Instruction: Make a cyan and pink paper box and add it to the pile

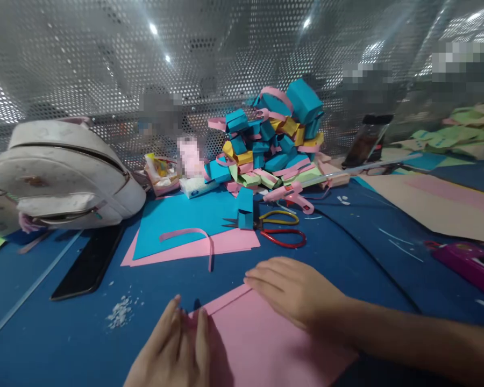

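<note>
A pink paper sheet (pixel 262 344) lies on the blue table (pixel 64 333) right in front of me, with a folded edge along its far side. My left hand (pixel 177 349) presses flat on its near left corner, fingers together. My right hand (pixel 294 290) lies palm down on the far folded edge, fingers pointing left. Neither hand grips anything.
Beyond lie blue and pink sheets (pixel 185 220) with a curled pink strip (pixel 193 236), red-and-yellow scissors (pixel 278 228), a small blue paper box (pixel 245 209), a pink glue gun (pixel 292 194) and a pile of paper boxes (pixel 274 140). A white bag (pixel 64 172) and black phone (pixel 89 263) sit left.
</note>
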Demonstrator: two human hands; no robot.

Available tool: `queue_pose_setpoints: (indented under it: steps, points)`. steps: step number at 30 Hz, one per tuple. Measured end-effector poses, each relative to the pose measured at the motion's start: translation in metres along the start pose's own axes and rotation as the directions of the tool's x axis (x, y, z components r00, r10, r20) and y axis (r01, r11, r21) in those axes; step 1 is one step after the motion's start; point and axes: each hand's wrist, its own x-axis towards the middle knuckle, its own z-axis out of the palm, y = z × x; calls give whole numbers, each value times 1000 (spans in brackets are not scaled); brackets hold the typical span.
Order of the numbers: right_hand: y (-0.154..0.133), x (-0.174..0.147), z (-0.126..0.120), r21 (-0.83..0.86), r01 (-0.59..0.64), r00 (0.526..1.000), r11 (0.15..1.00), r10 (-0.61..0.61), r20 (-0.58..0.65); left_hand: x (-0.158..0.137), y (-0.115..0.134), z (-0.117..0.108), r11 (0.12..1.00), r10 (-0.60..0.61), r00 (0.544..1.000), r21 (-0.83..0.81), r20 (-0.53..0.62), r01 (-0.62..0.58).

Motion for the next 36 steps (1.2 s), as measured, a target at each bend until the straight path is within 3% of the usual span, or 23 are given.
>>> queue_pose_setpoints:
  steps: [6,11,15,19,25,31,36]
  points:
    - [19,3,-12,-5,-73,997,997,74,24,35,-15,-14,990,-39,994,-139,-104,25]
    - [15,6,-16,-32,19,1000,999,-19,20,42,-7,-19,958,-1,988,-283,-157,-44]
    - [5,7,-15,-30,88,995,996,-86,43,39,-3,-14,937,-31,986,-349,-165,-29]
    - [0,5,-13,-11,49,999,999,-49,7,34,-5,-1,907,-3,991,-418,-137,-55]
    - [0,6,-13,-18,68,998,998,-68,-8,30,-9,11,867,111,994,-490,10,-92]
    - [1,10,-7,-59,71,998,996,-71,3,31,-16,13,822,149,989,-553,-19,-134]
    - [-6,11,-7,-95,52,998,994,-49,34,33,-21,13,850,210,978,-492,-5,-185]
